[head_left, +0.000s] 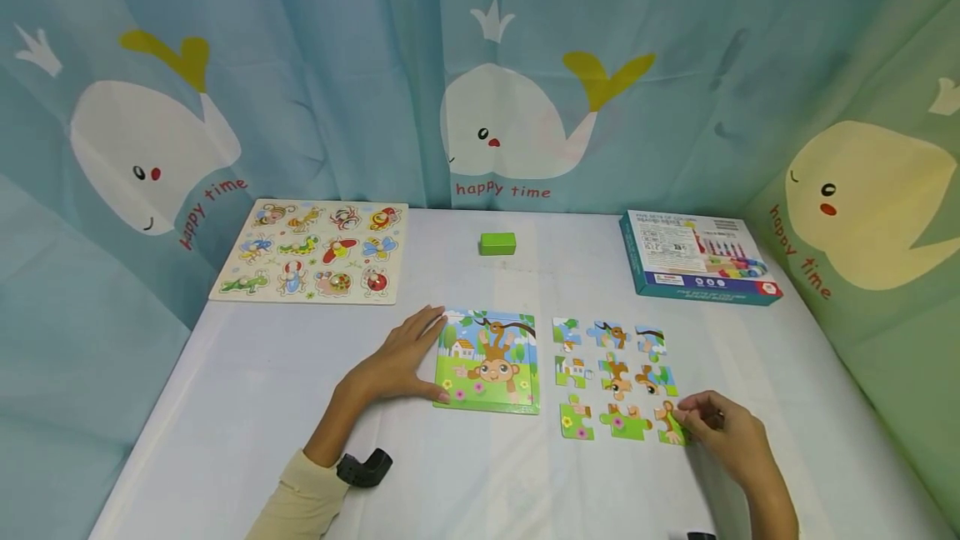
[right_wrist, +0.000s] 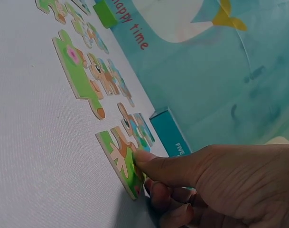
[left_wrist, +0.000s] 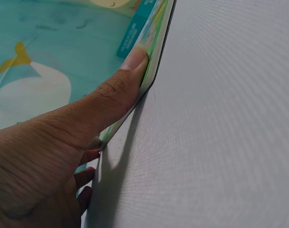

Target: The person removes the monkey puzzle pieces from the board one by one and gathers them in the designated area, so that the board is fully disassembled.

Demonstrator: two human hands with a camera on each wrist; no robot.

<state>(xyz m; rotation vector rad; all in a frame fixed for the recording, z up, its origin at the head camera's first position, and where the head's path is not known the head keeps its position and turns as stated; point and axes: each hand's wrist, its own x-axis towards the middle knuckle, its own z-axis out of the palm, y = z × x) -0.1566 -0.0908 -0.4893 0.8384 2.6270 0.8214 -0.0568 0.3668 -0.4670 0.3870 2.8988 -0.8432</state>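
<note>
A square monkey picture board (head_left: 487,361) lies flat on the table, and my left hand (head_left: 401,361) rests against its left side. That hand's thumb (left_wrist: 135,59) touches the near-left corner, while its fingers reach along the side to the far corner. To the right, loose jigsaw pieces of the same monkey picture, such as the pink-flower piece (head_left: 628,423), are laid out in spaced rows. My right hand (head_left: 731,432) pinches the right edge of the near-right puzzle piece (right_wrist: 116,156) between thumb and fingers. Its fingertips are partly hidden behind the thumb.
A peg puzzle board with insects (head_left: 311,252) lies at the back left. A small green block (head_left: 498,244) stands at the back middle, and a teal-sided box (head_left: 697,257) lies at the back right. Behind the table hangs a whale-print curtain (head_left: 360,90).
</note>
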